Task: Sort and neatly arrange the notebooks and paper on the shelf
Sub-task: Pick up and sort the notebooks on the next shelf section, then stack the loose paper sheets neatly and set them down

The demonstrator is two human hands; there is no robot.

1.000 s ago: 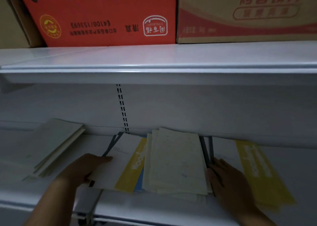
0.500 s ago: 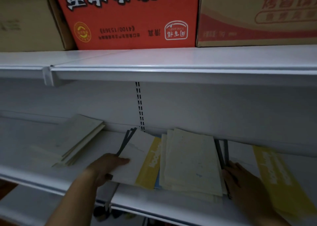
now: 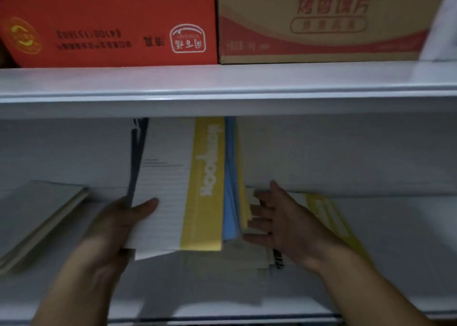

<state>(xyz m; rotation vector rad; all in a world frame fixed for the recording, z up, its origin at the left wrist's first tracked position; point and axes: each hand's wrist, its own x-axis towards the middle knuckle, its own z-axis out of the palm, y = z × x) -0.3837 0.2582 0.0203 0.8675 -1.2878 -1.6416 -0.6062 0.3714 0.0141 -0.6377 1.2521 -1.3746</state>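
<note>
Head view: a white shelf spans the frame, with a red box and a tan box on the board above it. In the middle a bundle of notebooks is tilted up off the shelf, a white-and-yellow cover facing out and blue and yellow ones behind. Loose paper lies flat beneath it, a grey stack to the left and a yellow notebook to the right. The left hand grips the bundle's lower left corner, thumb across the cover. The right hand is spread flat with straight fingers against the bundle's right edge, holding nothing. To do this well, I judge, square the edges between both hands, then set the bundle down apart from the paper.
</note>
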